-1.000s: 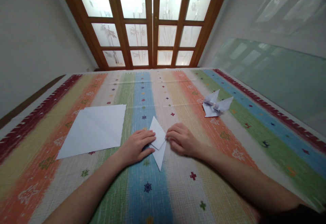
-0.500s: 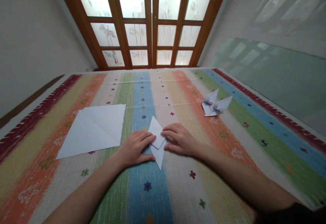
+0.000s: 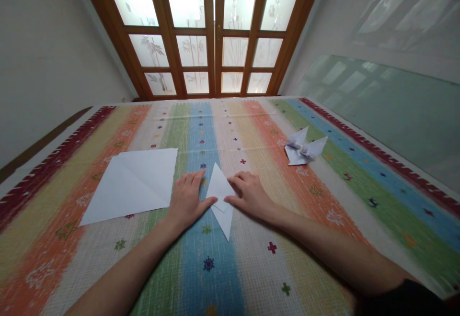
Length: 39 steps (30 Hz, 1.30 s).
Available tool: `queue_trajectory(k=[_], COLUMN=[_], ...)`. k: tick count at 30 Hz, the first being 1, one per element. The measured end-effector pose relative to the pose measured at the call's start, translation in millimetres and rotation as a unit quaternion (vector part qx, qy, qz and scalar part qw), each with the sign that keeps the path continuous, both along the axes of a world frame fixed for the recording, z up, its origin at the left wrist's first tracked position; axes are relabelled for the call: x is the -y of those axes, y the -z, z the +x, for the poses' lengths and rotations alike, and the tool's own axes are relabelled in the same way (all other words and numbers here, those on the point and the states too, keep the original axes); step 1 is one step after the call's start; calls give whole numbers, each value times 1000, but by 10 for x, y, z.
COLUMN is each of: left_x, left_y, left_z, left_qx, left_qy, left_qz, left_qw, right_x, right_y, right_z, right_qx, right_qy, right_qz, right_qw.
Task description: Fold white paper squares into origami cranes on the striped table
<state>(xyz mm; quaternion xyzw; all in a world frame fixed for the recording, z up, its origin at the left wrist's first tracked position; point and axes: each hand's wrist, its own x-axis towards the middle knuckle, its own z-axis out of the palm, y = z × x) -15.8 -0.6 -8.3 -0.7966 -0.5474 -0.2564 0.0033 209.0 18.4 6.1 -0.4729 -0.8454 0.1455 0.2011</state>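
A small folded white paper [image 3: 220, 201], diamond-shaped with points near and far, lies on the striped tablecloth [image 3: 251, 268] in front of me. My left hand [image 3: 187, 198] rests flat beside its left edge, fingers stretched forward, thumb touching the paper. My right hand [image 3: 247, 194] presses on the paper's right side with fingers extended and fingertips on the upper flap.
A larger flat white sheet [image 3: 134, 182] lies to the left. A finished folded paper figure [image 3: 304, 147] sits at the right. Wooden glazed doors [image 3: 215, 33] stand beyond the table's far edge. A glass-fronted wall runs along the right.
My left hand has slid off the paper to its left and straightened its fingers. The right hand moved left onto the flap, which now lies flatter.
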Motion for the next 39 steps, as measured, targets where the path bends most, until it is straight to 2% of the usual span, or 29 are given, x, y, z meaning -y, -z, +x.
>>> queue_trajectory(k=[6,12,16,19,24,27,32,39], left_x=[-2,34,23,14,38,63,78,112], left_y=[-33,-108,-91,-70,-69,-86,-138,-206], left_z=[-1,-32,-46,-56,-107,-128,-112,-91], left_qx=[6,51,46,28,-18,-56,-136,-263], left_qy=[-4,45,73,91,156,200,231,255], left_qz=[-18,-38,-57,-46,22,61,119,131], left_qw=[1000,997,995,994,987,976,956,921], right_x=[15,-42,-113,-165,-206,-198,-185,-181], right_y=[34,53,47,71,157,178,156,122], right_z=[16,46,85,125,208,246,267,261], right_qx=[-60,-98,-111,-110,-93,-78,-25,3], right_qy=[-19,-53,-37,-77,-170,-200,-234,-279], right_qz=[-13,-35,-41,-35,61,125,209,260], right_qw=[998,993,992,990,979,968,949,924])
